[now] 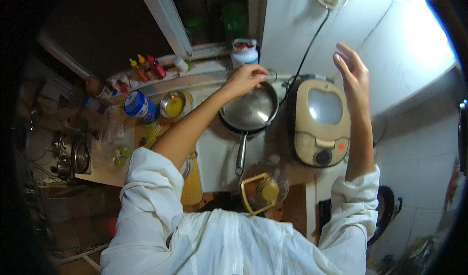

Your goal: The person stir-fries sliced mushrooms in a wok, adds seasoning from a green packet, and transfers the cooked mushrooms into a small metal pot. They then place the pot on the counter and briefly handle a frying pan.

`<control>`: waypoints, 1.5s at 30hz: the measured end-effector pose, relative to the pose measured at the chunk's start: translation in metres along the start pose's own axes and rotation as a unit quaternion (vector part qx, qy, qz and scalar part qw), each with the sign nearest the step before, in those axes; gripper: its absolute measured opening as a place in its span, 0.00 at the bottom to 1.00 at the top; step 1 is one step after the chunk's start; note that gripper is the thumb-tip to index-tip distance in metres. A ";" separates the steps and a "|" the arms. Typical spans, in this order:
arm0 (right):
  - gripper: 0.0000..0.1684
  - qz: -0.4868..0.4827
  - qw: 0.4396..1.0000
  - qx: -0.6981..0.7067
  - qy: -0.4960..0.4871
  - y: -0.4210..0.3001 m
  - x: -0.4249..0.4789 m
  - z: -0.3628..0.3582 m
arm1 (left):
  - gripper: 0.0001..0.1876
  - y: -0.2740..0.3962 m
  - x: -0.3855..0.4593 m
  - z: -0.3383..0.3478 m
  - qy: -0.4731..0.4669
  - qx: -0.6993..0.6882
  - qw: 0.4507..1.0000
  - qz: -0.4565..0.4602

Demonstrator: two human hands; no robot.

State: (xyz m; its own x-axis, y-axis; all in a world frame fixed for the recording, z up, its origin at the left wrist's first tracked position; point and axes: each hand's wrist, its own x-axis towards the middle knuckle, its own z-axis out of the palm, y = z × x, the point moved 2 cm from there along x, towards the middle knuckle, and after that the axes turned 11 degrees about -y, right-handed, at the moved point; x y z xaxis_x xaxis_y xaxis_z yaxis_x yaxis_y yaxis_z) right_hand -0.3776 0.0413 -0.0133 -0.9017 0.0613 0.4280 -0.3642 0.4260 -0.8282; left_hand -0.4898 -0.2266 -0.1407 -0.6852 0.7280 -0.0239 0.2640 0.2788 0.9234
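My left hand (248,79) is over the back rim of a steel frying pan (248,108), its fingers bent; whether they grip anything is unclear. A thin ring-like outline shows just beyond the fingertips. The pan's handle (241,156) points towards me. My right hand (353,70) is raised before the tiled wall, above the back of a beige rice cooker (321,128). Its thumb and fingers are curved towards each other, and a small pale patch shows between their tips, too unclear to name.
Left of the pan are a metal bowl of yellow liquid (172,105) and a blue-lidded tub (140,106). Sauce bottles (148,68) and a white container (245,53) line the windowsill. A yellow-handled jug (259,192) is near my body. A black cord (310,48) runs down the wall.
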 end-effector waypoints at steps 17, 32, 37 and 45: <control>0.07 0.075 0.993 -0.033 -0.080 -0.124 -0.284 0.108 | 0.11 -0.112 -0.263 0.134 0.064 -0.204 0.965 -0.152; 0.21 0.080 0.966 -0.210 -0.133 -0.116 -0.306 0.165 | 0.14 0.058 -0.239 0.128 -0.032 0.067 0.991 0.112; 0.19 0.055 0.968 -0.213 -0.119 -0.103 -0.315 0.161 | 0.24 0.109 -0.205 0.131 -0.021 0.198 0.958 0.207; 0.14 0.044 0.973 -0.184 -0.128 -0.102 -0.313 0.158 | 0.22 0.115 -0.188 0.122 -0.195 0.202 0.935 0.216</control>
State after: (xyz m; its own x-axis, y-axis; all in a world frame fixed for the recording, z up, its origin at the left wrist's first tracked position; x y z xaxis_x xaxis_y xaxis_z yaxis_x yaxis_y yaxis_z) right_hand -0.0953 -0.1637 -0.1196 -0.9714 -0.0950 0.2175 -0.2169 0.7274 -0.6510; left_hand -0.2478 -0.2547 -0.0766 -0.1752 0.9787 0.1074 0.7476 0.0613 0.6613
